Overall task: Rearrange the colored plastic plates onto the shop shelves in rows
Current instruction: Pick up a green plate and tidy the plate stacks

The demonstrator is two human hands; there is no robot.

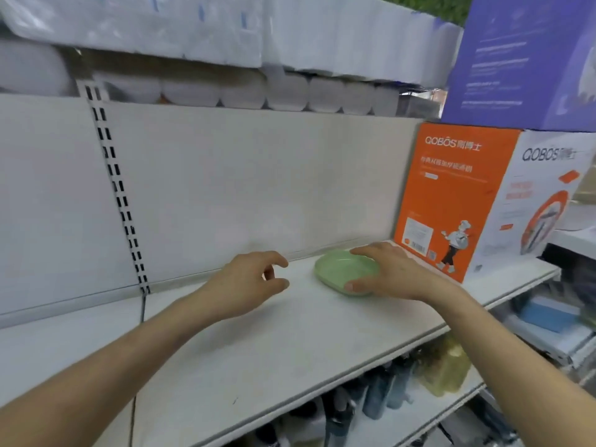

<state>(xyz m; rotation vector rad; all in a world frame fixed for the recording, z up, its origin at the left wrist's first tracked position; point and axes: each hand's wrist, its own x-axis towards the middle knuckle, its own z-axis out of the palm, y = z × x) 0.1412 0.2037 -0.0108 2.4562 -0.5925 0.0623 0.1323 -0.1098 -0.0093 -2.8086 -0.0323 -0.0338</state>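
A light green plastic plate (338, 266) lies flat on the white shop shelf (258, 343), towards the back right, close to an orange and white box. My right hand (387, 269) is on the plate's right side, fingers along its far rim and thumb on its near rim. My left hand (251, 279) hovers over the bare shelf a short way left of the plate, fingers loosely curled, holding nothing and apart from the plate.
An orange and white GOBOS carton (477, 201) stands at the shelf's right end with a purple box (522, 59) on top. Wrapped white rolls (225, 33) fill the shelf above. Bottles (380, 395) stand on the lower shelf. A slotted upright (116, 188) runs down the back panel.
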